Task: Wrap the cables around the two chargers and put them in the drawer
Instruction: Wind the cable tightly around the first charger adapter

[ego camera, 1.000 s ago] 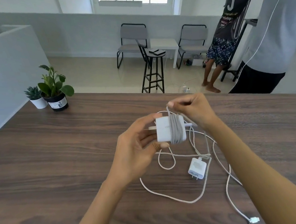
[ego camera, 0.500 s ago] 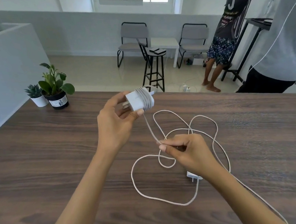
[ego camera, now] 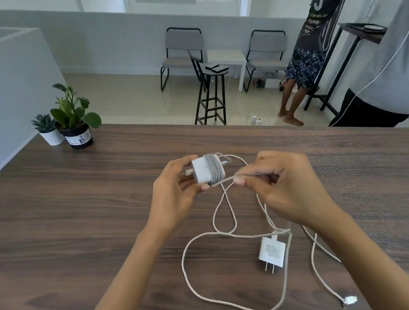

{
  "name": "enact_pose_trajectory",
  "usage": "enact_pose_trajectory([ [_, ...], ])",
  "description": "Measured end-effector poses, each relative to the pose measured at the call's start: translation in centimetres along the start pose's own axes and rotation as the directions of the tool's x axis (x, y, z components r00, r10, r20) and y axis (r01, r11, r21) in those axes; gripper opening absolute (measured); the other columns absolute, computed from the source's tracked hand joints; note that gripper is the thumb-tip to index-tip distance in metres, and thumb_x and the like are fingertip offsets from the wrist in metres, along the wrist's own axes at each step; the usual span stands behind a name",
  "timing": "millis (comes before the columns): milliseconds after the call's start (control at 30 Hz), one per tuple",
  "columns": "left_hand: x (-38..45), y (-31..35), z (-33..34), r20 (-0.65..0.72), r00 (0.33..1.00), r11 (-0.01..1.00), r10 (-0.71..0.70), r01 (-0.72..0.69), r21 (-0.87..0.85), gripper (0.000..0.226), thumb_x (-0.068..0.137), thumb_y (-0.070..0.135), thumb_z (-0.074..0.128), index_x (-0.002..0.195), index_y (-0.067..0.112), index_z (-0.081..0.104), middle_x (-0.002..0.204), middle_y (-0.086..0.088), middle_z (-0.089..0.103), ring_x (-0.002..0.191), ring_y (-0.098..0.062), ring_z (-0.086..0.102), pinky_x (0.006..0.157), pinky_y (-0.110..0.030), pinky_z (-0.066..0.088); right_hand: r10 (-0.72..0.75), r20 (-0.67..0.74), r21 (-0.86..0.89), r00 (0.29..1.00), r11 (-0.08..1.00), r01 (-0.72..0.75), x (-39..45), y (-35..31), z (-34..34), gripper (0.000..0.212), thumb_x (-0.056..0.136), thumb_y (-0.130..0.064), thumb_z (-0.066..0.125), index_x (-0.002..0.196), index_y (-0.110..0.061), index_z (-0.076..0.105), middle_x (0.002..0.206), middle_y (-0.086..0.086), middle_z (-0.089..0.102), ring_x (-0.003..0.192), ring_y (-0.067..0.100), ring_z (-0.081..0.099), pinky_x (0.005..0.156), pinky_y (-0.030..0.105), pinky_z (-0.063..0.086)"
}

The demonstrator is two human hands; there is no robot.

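My left hand (ego camera: 175,195) grips a white charger (ego camera: 204,172) above the wooden table (ego camera: 66,219), prongs pointing left, with several turns of grey-white cable wound around its right half. My right hand (ego camera: 287,184) pinches that charger's cable (ego camera: 223,180) just to the right of the charger, pulled taut. The loose cable (ego camera: 190,247) lies in loops on the table below. A second white charger (ego camera: 271,251) lies flat on the table under my right wrist, prongs toward me, cable unwound. A white connector end (ego camera: 350,299) lies at the lower right. No drawer is in view.
Two potted plants (ego camera: 71,118) stand at the table's far left corner. Beyond the far edge are a black stool (ego camera: 211,96), two chairs and a white side table. Two people stand at the far right, one in a dark numbered jersey (ego camera: 322,16).
My right hand rose from the table to the charger's level, holding the cable. My left hand brought the charger lower and nearer to me.
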State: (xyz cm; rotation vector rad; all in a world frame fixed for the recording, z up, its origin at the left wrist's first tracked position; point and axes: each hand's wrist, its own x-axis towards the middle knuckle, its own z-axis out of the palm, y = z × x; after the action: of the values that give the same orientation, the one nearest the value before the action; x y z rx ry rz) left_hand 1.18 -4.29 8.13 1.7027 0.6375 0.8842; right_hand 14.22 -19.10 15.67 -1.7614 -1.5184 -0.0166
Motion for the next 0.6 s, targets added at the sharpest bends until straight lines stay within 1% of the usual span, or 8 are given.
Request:
enact_pose_trajectory([
  [100,-0.9,0.6,0.7,0.072,0.996,0.998,0.050,-0.053,0.036,0.061,0.066,-0.009,0.078,0.115,0.022,0.059,0.116,-0.002,0.058,0.092,-0.007,0.065,0.082,-0.012,0.051,-0.092,-0.076,-0.024,0.993,0.996,0.090,1.3,-0.1,-0.4,0.005,0.076,-0.018,0.074,0.079,-0.020,0.077,0.049,-0.001,0.043,0.050,0.006,0.042,0.050,0.011,0.033],
  [200,-1.6,1.2,1.2,0.127,0.988,0.994,0.093,-0.098,0.037,0.065,0.066,-0.007,0.078,0.111,0.035,0.057,0.114,0.003,0.058,0.090,-0.005,0.065,0.083,-0.014,0.051,-0.099,-0.136,0.038,0.986,0.994,0.105,2.5,0.3,-0.5,0.008,0.074,-0.016,0.077,0.080,-0.021,0.076,0.050,0.006,0.046,0.050,0.011,0.045,0.050,0.018,0.037],
  [300,-2.1,1.6,1.4,0.147,0.983,0.994,0.108,-0.111,0.008,0.064,0.067,-0.004,0.079,0.112,0.036,0.057,0.115,0.003,0.058,0.092,-0.010,0.066,0.084,-0.016,0.052,-0.044,-0.181,0.120,0.983,0.991,0.066,3.4,1.1,-0.2,0.010,0.073,-0.014,0.078,0.081,-0.020,0.076,0.051,-0.003,0.045,0.051,0.005,0.041,0.055,0.012,0.035],
  [367,-2.4,1.9,1.3,0.160,0.981,0.994,0.106,-0.103,-0.030,0.062,0.067,-0.004,0.079,0.113,0.031,0.058,0.115,0.000,0.059,0.092,-0.015,0.068,0.085,-0.020,0.053,0.003,-0.189,0.176,0.982,0.984,0.031,3.9,1.7,0.1,0.012,0.072,-0.012,0.078,0.081,-0.019,0.076,0.051,-0.013,0.047,0.051,0.004,0.041,0.056,0.017,0.039],
  [433,-2.6,2.2,1.2,0.182,0.979,0.994,0.097,-0.087,-0.065,0.060,0.067,-0.005,0.079,0.116,0.025,0.059,0.117,-0.002,0.058,0.093,-0.020,0.068,0.087,-0.025,0.053,0.048,-0.176,0.241,0.983,0.970,-0.004,4.3,2.3,0.4,0.014,0.071,-0.011,0.079,0.082,-0.020,0.075,0.050,-0.017,0.051,0.052,0.005,0.041,0.057,0.022,0.043],
  [467,-2.8,2.4,1.2,0.192,0.977,0.994,0.091,-0.077,-0.082,0.060,0.068,-0.006,0.078,0.117,0.023,0.060,0.118,-0.003,0.059,0.093,-0.021,0.068,0.088,-0.028,0.053,0.070,-0.164,0.279,0.984,0.960,-0.022,4.4,2.6,0.6,0.015,0.071,-0.010,0.079,0.082,-0.019,0.075,0.051,-0.019,0.053,0.053,0.005,0.041,0.057,0.022,0.044],
  [533,-3.0,2.9,1.1,0.204,0.976,0.992,0.078,-0.055,-0.118,0.061,0.069,-0.007,0.077,0.119,0.022,0.060,0.119,-0.003,0.059,0.095,-0.022,0.068,0.089,-0.031,0.053,0.123,-0.142,0.351,0.982,0.934,-0.067,4.7,3.4,1.1,0.015,0.070,-0.009,0.079,0.083,-0.017,0.075,0.054,-0.018,0.059,0.055,0.012,0.045,0.057,0.021,0.044],
  [600,-3.3,3.4,1.0,0.208,0.976,0.988,0.069,-0.037,-0.152,0.061,0.069,-0.010,0.075,0.120,0.021,0.060,0.119,-0.002,0.059,0.096,-0.021,0.067,0.090,-0.034,0.054,0.178,-0.136,0.405,0.975,0.908,-0.109,4.8,4.6,1.7,0.012,0.072,-0.010,0.078,0.083,-0.014,0.076,0.067,-0.014,0.070,0.064,0.021,0.059,0.062,0.027,0.050],
])
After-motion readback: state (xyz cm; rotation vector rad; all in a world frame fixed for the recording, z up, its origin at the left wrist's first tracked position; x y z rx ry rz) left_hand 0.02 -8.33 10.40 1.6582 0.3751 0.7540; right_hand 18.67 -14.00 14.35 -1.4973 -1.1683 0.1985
